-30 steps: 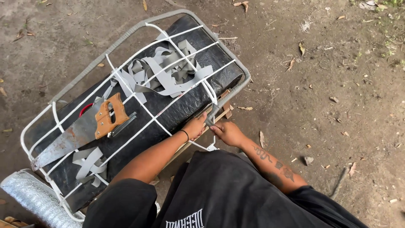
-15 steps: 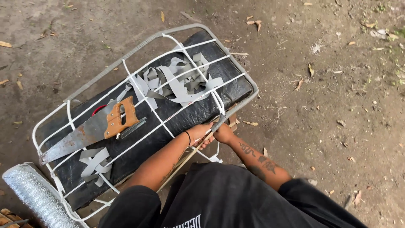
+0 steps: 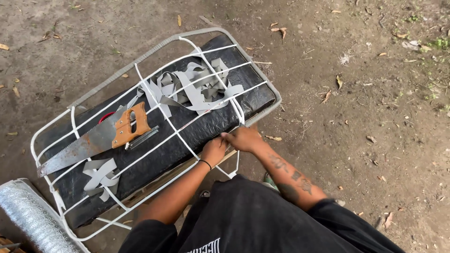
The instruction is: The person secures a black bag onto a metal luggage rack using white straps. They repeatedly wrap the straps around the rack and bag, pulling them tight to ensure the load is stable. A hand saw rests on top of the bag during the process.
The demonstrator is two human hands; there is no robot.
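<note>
The right hand [image 3: 243, 139] is being kept closed, pinching a thin white plastic strap [image 3: 187, 125] at the near rail of the grey tubular metal frame [image 3: 274, 96]. The left hand [image 3: 214, 151] is being held curled on the same strap, just beside it. The strap is judged light, flexible and slick, best gripped near the rail. Behind, a rusty orange-handled handsaw [image 3: 101, 138] and loose grey strap offcuts [image 3: 194, 86] are lying on a black padded cushion [image 3: 220, 119]

A handsaw [image 3: 93, 138] and loose straps [image 3: 194, 86] lie on the frame [image 3: 255, 75], both hands at its near edge.
</note>
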